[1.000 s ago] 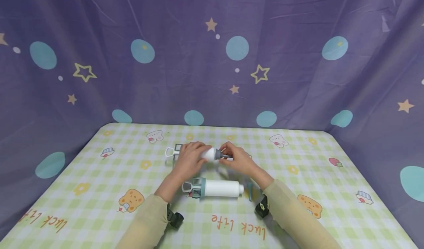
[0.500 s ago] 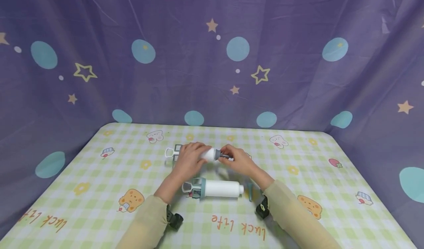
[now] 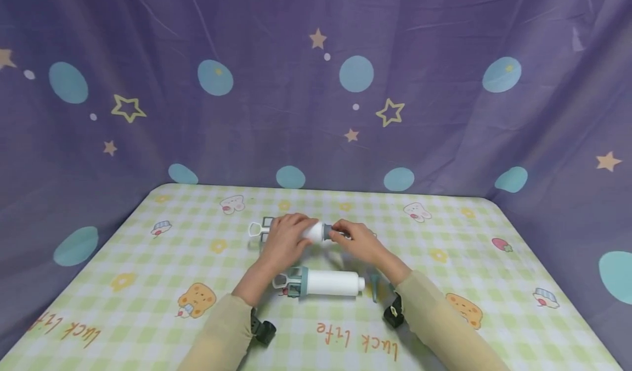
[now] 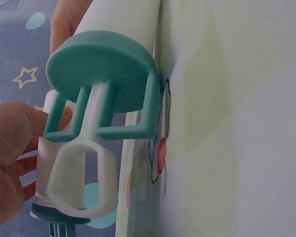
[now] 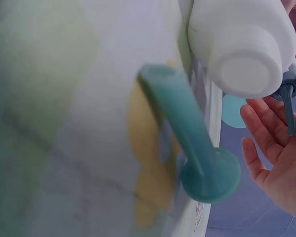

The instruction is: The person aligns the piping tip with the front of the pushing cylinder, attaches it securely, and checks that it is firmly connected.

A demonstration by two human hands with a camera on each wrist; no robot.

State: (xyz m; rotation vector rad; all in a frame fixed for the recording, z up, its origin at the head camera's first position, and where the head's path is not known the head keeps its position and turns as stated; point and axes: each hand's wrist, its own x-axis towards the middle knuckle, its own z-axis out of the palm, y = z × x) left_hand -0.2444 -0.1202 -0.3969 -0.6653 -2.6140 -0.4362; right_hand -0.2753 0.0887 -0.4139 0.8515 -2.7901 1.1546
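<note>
My left hand (image 3: 286,242) grips the white barrel (image 3: 313,232) of the farther syringe, which lies sideways above the table. Its looped plunger handle (image 3: 254,229) points left. At its right end is a grey-blue nozzle (image 3: 328,231), which my right hand (image 3: 362,243) pinches between thumb and fingers. In the right wrist view, the narrow nozzle tip (image 5: 289,113) runs across the right palm. A second white syringe (image 3: 333,283) lies nearer on the table, with a teal collar (image 4: 101,64) and a bare, nozzle-free end.
A loose teal nozzle (image 3: 374,287) with a flared end lies right of the nearer syringe, close to my right wrist. A checked cloth (image 3: 197,338) covers the table. Behind it hangs a purple curtain (image 3: 276,113).
The right fingers have shifted slightly on the nozzle and now cover more of its tip. The left hand keeps its grip on the barrel. The nearer syringe stays put.
</note>
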